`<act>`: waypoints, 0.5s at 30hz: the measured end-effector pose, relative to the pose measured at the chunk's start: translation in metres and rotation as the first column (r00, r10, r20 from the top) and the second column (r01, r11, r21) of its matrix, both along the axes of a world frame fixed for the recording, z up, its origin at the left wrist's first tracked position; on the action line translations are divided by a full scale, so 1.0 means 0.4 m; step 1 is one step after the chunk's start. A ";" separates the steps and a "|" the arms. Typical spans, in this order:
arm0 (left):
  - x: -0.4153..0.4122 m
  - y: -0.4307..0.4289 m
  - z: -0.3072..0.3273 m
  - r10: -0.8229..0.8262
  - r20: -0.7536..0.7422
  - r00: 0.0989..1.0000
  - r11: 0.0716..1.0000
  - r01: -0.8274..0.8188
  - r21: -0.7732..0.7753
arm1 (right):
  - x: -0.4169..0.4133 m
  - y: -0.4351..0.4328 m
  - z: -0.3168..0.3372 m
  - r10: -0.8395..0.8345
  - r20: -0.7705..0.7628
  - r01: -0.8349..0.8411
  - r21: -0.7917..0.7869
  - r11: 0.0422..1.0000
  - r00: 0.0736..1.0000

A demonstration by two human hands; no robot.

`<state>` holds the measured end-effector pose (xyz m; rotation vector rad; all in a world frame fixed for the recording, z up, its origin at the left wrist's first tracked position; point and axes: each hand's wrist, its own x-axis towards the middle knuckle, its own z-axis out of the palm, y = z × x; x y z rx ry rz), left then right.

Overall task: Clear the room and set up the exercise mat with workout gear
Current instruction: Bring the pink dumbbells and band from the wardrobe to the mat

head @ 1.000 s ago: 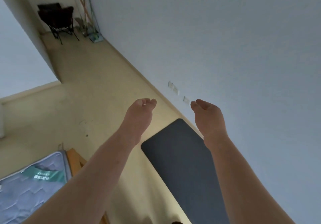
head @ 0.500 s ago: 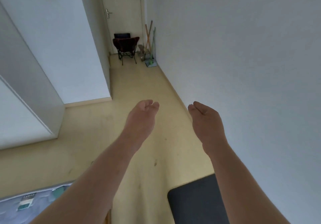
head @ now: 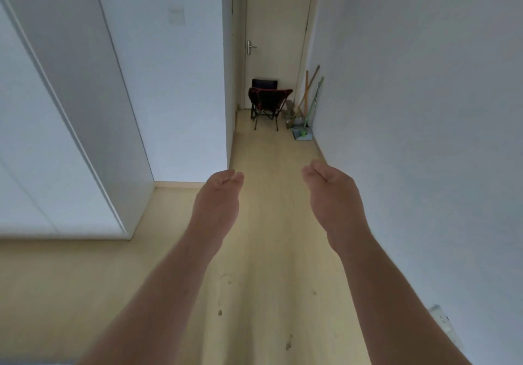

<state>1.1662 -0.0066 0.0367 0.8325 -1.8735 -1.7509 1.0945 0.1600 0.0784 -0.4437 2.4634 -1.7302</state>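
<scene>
My left hand (head: 216,203) and right hand (head: 334,197), each grip relaxed and empty, hovered over the floor (head: 268,251). The folding chair (head: 268,100) stood well beyond them at the floor's far edge. Mat out of view; palms hidden.

Dark folding chair (head: 270,101), red-edged, unfolded, stood upright on thin legs, set at the corridor's (head: 271,152) far end, just before the closed door (head: 276,25).

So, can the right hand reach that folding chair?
Probably not: the folding chair stands far off by the door, well beyond the right hand, though the floor between looks free.
</scene>
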 end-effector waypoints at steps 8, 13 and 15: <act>-0.212 -0.349 0.034 -0.003 -0.047 0.999 1.000 0.002 -0.009 | -0.195 -0.351 0.051 0.062 0.001 -0.062 0.020 0.998 0.998; -0.299 -0.559 0.033 0.092 -0.066 0.994 0.995 -0.089 0.055 | -0.301 -0.583 0.064 0.114 -0.061 -0.112 0.036 0.993 0.992; -0.320 -0.663 0.026 0.148 -0.066 0.987 0.988 -0.145 0.056 | -0.341 -0.703 0.063 0.153 -0.082 -0.150 0.042 0.988 0.985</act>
